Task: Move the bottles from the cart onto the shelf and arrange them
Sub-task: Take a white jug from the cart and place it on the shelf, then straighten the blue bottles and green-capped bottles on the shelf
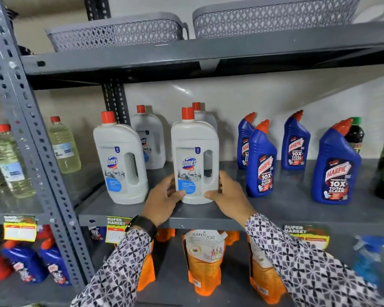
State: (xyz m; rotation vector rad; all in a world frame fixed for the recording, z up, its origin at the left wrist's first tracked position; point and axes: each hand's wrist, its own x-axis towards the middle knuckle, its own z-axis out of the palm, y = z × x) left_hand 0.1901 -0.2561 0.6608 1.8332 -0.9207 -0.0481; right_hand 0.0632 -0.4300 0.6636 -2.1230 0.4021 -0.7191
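Two grey lattice baskets (118, 32) on top tier; contents hidden. White Domex bottle (194, 158), red cap, upright at shelf (275, 209) front edge; left hand (164, 199) and right hand (230, 193) clasp its base.

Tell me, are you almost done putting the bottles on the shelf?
Partly, it seems. Done: three white Domex bottles stand upright on the shelf, beside four blue Harpic bottles. In hand: the left hand and right hand grip the base of a fourth Domex bottle near the front edge, lining it up. Left: the cart is out of view, so I cannot tell how many remain.
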